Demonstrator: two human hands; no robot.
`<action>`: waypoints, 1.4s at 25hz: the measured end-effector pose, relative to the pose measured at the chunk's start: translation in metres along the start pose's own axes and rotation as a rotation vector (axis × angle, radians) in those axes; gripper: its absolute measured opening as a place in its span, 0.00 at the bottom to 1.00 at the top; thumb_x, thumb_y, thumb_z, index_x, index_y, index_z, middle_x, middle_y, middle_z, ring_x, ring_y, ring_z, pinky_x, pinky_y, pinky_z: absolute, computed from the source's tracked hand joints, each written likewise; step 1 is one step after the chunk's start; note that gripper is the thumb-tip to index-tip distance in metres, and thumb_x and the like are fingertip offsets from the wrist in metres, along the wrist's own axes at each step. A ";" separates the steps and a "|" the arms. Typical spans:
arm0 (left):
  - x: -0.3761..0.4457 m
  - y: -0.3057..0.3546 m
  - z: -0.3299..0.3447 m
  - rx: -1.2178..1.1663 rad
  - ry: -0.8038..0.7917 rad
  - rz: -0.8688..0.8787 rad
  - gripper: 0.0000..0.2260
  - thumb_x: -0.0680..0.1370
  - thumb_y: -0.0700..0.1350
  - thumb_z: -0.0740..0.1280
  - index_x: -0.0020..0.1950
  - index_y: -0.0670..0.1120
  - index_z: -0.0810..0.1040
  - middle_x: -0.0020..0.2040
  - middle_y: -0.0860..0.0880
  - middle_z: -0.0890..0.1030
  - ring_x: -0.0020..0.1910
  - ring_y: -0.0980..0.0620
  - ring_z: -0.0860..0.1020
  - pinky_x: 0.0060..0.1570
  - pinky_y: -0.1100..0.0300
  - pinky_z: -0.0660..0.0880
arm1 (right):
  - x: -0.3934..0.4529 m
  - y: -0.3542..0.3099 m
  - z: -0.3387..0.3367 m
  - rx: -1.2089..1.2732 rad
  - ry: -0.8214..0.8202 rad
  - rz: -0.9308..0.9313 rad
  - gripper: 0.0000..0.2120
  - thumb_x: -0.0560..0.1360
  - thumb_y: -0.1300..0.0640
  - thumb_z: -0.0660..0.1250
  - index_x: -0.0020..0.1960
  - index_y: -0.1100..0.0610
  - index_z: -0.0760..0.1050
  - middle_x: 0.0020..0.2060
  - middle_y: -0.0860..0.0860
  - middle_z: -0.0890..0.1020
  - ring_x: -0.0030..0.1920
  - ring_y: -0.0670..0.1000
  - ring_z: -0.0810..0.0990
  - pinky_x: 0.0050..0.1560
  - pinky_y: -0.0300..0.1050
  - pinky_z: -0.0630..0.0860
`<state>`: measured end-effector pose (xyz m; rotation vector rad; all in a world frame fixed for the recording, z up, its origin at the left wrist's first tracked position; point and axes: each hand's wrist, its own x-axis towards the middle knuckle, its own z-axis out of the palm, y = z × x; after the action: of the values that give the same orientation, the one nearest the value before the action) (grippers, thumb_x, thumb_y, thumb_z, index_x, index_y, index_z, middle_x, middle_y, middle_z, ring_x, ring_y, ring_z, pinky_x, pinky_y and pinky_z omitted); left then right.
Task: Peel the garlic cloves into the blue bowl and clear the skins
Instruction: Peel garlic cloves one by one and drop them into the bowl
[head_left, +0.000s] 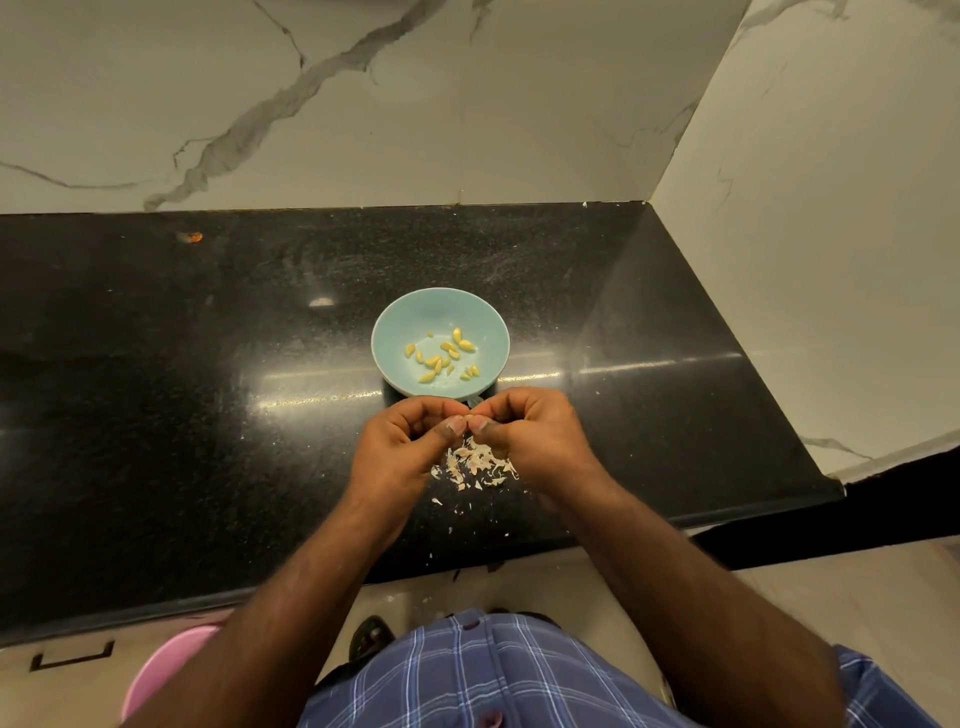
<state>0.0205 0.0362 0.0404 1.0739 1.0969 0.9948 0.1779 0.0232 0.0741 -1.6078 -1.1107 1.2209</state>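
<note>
Black speckled stone forms the surface (208, 364); above its near edge the left hand (400, 447) and right hand (535, 436) pinch one garlic clove (469, 417) between their fingertips, each grip clamped on it. The blue bowl (488, 322) lies just beyond, skins (480, 465) directly beneath.

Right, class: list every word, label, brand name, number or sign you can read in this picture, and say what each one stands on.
None: no readable text shows anywhere.
The blue bowl is plain, with no mark or brand.
The black counter and the marble wall carry only speckle and veining.
The checked shirt shows a pattern, no lettering.
</note>
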 end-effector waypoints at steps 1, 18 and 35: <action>0.000 0.000 0.002 -0.007 0.010 -0.025 0.04 0.78 0.38 0.71 0.49 0.44 0.85 0.41 0.43 0.85 0.38 0.54 0.79 0.38 0.61 0.75 | 0.000 0.001 0.000 -0.012 0.010 -0.019 0.05 0.74 0.64 0.75 0.40 0.57 0.83 0.30 0.46 0.83 0.31 0.40 0.79 0.36 0.38 0.76; 0.001 0.009 0.002 0.023 -0.013 -0.136 0.04 0.77 0.41 0.73 0.50 0.43 0.87 0.42 0.44 0.86 0.37 0.56 0.78 0.35 0.64 0.73 | 0.003 0.021 0.000 -0.367 0.181 -0.386 0.03 0.73 0.61 0.76 0.44 0.54 0.84 0.40 0.46 0.84 0.44 0.45 0.82 0.45 0.43 0.80; -0.001 0.010 0.004 0.046 0.027 0.015 0.06 0.77 0.36 0.72 0.50 0.45 0.86 0.46 0.44 0.87 0.51 0.44 0.85 0.54 0.51 0.82 | 0.005 0.010 0.001 -0.124 0.089 -0.083 0.02 0.74 0.60 0.76 0.44 0.55 0.84 0.36 0.48 0.86 0.39 0.44 0.84 0.44 0.43 0.82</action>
<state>0.0234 0.0370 0.0505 1.1100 1.1393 1.0032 0.1793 0.0253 0.0635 -1.6743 -1.2037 1.0347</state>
